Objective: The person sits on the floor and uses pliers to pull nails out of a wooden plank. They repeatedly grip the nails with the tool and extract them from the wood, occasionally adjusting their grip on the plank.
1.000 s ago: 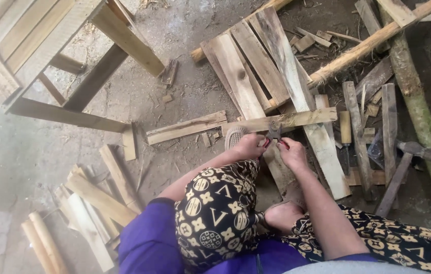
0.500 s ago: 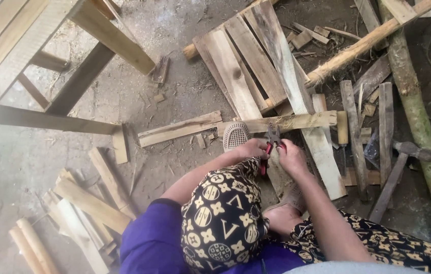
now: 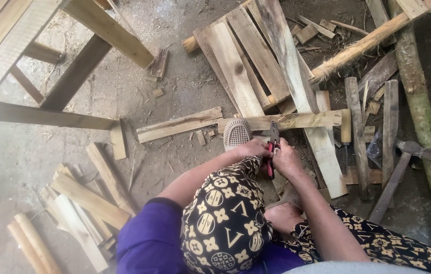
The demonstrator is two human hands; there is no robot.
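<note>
A pile of pale planks (image 3: 256, 66) lies on the dirt floor beyond the grip, slanting away from the person, with a rough pole (image 3: 372, 40) across its far end. To the right of the grip a thick greenish bamboo trunk (image 3: 423, 122) runs along the ground, and a hammer (image 3: 400, 172) lies just beside it, head away from the person. Left of the grip and well apart stands a wooden frame (image 3: 48, 76) of dark and light beams.

Directly past the hands a narrow wooden batten (image 3: 296, 121) lies crosswise on the planks. The nose of the red-handled pliers (image 3: 273, 147) meets its near edge.

The left hand (image 3: 252, 148) and right hand (image 3: 285, 160) are both clenched on the pliers' handles, pressed close together, the left on the left side and the right on the right. Just left of the left hand, touching it, sits a grey perforated sandal toe (image 3: 237, 134).
</note>
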